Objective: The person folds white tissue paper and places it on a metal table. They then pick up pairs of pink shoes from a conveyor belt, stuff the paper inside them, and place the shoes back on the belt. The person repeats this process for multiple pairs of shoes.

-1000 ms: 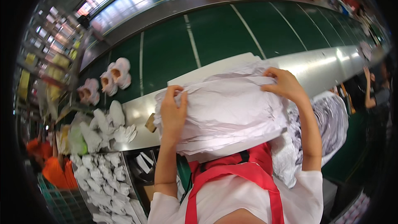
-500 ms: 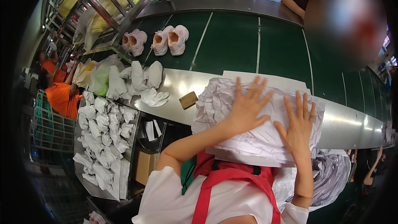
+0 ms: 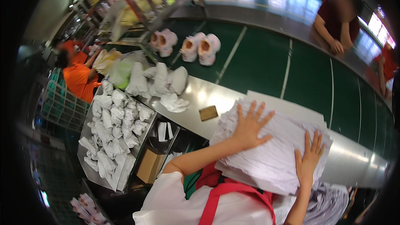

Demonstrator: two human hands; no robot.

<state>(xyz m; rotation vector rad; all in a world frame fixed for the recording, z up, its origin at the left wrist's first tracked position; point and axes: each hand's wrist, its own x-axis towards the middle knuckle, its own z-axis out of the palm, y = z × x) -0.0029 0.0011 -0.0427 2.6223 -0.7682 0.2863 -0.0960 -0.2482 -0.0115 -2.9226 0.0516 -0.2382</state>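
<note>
A thick stack of thin white paper sheets [image 3: 275,150], creased along its left edge, lies in front of me on a white board [image 3: 287,106] at the metal table's edge. My left hand [image 3: 251,131] rests flat on the stack's upper left part, fingers spread. On the stack's right side lies my right hand [image 3: 309,158], its fingers stretched out and pointing away from me. Neither hand grips anything. Left of the stack, a small brown block [image 3: 208,113] sits on the metal ledge.
Pale pink shoes [image 3: 209,50] stand on the green conveyor belt [image 3: 266,62]. White stuffed bundles [image 3: 160,81] are at the left, above a bin of crumpled white paper wads [image 3: 112,125]. More paper [image 3: 327,204] hangs low right. People sit across the belt and at far left.
My view has tilted and shifted, so the scene sits lower and to the right. My hands stay on the stack but are farther apart, the right one nearer its right edge. The paper looks flatter.
</note>
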